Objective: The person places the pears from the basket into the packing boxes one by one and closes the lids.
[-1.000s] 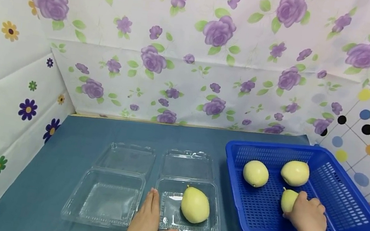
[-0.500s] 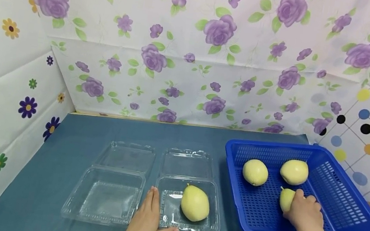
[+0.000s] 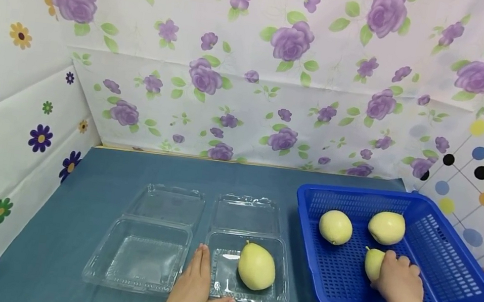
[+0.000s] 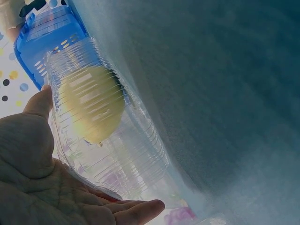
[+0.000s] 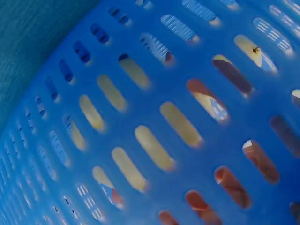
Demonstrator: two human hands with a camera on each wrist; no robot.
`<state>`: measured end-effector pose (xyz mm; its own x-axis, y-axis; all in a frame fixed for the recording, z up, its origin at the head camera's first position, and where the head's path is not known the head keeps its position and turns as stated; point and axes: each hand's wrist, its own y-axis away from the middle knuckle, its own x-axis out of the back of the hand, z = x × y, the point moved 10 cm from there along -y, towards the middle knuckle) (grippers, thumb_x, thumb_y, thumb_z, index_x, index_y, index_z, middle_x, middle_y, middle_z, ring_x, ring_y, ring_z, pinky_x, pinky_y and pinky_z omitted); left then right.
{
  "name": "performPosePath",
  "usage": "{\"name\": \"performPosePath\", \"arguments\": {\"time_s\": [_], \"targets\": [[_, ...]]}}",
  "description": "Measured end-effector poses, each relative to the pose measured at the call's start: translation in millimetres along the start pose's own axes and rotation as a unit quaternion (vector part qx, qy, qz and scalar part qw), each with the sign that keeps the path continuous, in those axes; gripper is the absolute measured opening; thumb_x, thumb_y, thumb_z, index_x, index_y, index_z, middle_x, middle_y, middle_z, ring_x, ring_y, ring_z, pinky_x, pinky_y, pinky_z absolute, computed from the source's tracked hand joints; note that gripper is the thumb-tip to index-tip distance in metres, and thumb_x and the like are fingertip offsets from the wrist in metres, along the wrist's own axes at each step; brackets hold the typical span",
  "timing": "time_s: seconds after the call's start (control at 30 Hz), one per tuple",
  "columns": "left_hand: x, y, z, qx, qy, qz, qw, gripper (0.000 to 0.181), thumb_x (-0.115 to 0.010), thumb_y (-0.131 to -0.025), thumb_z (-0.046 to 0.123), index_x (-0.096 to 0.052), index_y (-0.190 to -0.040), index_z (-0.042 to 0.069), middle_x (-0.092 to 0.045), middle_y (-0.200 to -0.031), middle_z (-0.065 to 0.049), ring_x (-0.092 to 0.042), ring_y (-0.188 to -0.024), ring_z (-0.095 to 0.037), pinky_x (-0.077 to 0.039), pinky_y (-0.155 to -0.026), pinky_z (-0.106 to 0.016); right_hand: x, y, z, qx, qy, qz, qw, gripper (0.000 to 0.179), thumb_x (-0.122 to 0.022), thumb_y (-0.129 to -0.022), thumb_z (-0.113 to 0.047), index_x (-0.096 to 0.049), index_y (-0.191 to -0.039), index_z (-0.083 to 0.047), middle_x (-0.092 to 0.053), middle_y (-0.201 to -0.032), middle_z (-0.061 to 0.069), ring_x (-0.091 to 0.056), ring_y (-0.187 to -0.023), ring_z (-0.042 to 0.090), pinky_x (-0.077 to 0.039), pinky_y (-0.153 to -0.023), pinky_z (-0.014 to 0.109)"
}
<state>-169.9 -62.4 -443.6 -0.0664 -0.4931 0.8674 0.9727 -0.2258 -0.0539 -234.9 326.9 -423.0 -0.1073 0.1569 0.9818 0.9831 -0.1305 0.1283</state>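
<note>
My right hand [image 3: 400,279] reaches into the blue plastic basket [image 3: 320,291] and grips a yellow-green pear [image 3: 373,264], its fingers curled over the top and partly covering it. Through the slots in the right wrist view, pale fruit [image 5: 152,146] and parts of the fingers show. With fingers straight, my left hand [image 3: 190,284] rests at the left front corner of an open clear plastic clamshell box [image 3: 226,238]; its thumb lies along the front rim. Inside that box, on the right side, lies another pear [image 3: 257,267], seen through the ribbed wall in the left wrist view.
A second open clamshell box [image 3: 136,259] stands to the left on the blue-green table [image 3: 66,230], its lid folded back. Two more pears [image 3: 335,227] lie toward the back of the basket. Flowered sheets [image 3: 246,116] hang behind and at the left, a dotted one at the right.
The held pear has shifted very slightly left within the basket, with the right hand around it. My left hand keeps its place at the box, and the head view has tilted a little.
</note>
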Motion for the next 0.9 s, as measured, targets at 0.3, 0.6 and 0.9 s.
{"name": "performPosePath", "arguments": {"time_s": [0.3, 0.6, 0.9], "targets": [[-0.8, -0.1, -1.0, 0.002, 0.000, -0.006, 1.0000, 0.117, -0.071, -0.072, 0.062, -0.022, -0.141, -0.020, -0.023, -0.145, -0.041, -0.030, -0.133, -0.051, -0.043, -0.095, -0.058, -1.7, 0.7, -5.6, 0.016, 0.009, -0.004, 0.9998, 0.061, -0.083, -0.067, -0.018, -0.044, -0.099, 0.017, -0.046, -0.085, 0.033, -0.051, -0.078, 0.049, -0.045, -0.061, 0.057], [-3.0, 1.2, -3.3, 0.016, 0.009, -0.015, 0.9997, 0.119, -0.071, -0.072, 0.062, -0.021, -0.142, -0.019, -0.022, -0.146, -0.040, -0.031, -0.132, -0.052, -0.044, -0.093, -0.059, -7.1, -1.0, -5.4, 0.006, -0.005, -0.027, 0.9996, 0.067, -0.083, -0.067, -0.019, -0.040, -0.105, 0.016, -0.042, -0.089, 0.034, -0.049, -0.080, 0.049, -0.046, -0.057, 0.055], [-3.3, -0.1, -2.9, 0.011, 0.006, -0.012, 0.9998, 0.118, -0.071, -0.072, 0.063, -0.022, -0.141, -0.019, -0.022, -0.146, -0.040, -0.030, -0.134, -0.051, -0.043, -0.095, -0.059, -5.8, -1.4, -5.6, 0.010, -0.009, -0.028, 0.9995, 0.074, -0.084, -0.066, -0.024, -0.041, -0.110, 0.016, -0.043, -0.089, 0.033, -0.049, -0.081, 0.048, -0.045, -0.057, 0.053]]}}
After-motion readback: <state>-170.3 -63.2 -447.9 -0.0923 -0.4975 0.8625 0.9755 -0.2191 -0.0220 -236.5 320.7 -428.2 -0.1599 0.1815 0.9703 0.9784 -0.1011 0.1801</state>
